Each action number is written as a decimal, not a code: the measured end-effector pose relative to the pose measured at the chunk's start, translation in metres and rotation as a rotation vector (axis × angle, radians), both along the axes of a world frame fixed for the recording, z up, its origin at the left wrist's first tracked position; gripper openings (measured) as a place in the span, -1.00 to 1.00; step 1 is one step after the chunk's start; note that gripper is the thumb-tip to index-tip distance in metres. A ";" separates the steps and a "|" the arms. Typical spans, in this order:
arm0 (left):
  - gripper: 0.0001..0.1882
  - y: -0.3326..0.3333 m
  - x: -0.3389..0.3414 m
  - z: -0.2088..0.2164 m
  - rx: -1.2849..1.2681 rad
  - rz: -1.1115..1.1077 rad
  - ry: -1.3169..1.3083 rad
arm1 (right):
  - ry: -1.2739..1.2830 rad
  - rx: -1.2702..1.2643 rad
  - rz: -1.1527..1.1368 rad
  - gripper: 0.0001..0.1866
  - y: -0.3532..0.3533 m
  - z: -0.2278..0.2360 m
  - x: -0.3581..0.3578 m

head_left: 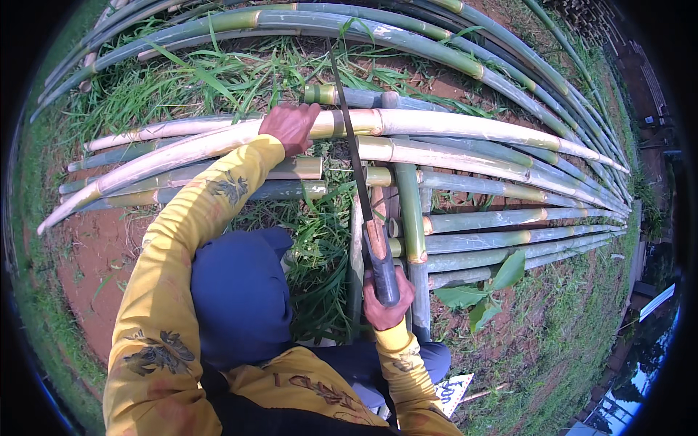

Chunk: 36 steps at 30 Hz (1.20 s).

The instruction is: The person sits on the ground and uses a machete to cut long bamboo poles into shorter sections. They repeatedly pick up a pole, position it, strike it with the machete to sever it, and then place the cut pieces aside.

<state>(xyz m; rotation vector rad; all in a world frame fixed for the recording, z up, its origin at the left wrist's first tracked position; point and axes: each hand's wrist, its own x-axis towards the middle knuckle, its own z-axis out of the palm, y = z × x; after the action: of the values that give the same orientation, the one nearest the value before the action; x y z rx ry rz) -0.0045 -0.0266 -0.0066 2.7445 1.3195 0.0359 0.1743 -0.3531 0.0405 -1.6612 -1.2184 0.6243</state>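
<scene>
My left hand (291,125) presses down on a pale, peeled bamboo pole (451,125) that lies across a stack of green bamboo poles (502,214). My right hand (387,304) grips the dark handle of a long machete (361,182). Its thin blade points away from me and crosses over the pale pole just right of my left hand. Both arms wear yellow patterned sleeves. My knee in blue trousers (240,291) is bent below the poles.
Long green bamboo culms (305,22) curve across the back. Short upright bamboo pieces (411,211) support the stack. Grass (320,247) and red soil (94,247) lie underneath. Large green leaves (483,291) sit at the right. A white printed scrap (451,392) lies near my leg.
</scene>
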 end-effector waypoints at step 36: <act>-0.42 -0.005 -0.027 0.017 -0.229 0.171 0.139 | 0.111 -0.084 0.034 -0.87 0.010 0.011 -0.024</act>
<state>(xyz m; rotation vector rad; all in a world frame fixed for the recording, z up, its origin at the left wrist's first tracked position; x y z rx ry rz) -0.0318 -0.0312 0.0109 2.4775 1.4873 -0.2804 0.1503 -0.3432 0.0511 -1.6553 -1.1561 0.7873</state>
